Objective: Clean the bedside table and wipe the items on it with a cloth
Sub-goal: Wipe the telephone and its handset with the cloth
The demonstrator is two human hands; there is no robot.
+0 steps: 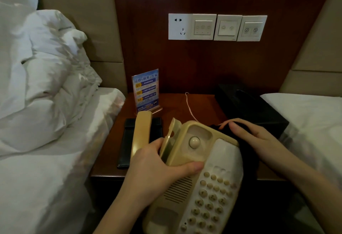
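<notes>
My left hand (157, 167) grips the left side of a cream telephone base (212, 182), thumb laid across its top, and holds it tilted above the front of the wooden bedside table (177, 104). The cream handset (141, 133) stands upright just behind that hand. My right hand (253, 137) presses a dark cloth (246, 152) against the phone's right and rear side, fingers curled over the cloth. A thin pink cord (190, 108) runs from under the right hand back across the table.
A blue acrylic sign (146, 91) stands at the table's back left. A flat black folder (127, 141) lies on the left part. A black tissue box (248, 104) sits at the back right. White beds flank the table; switches and a socket (216, 27) are on the wall.
</notes>
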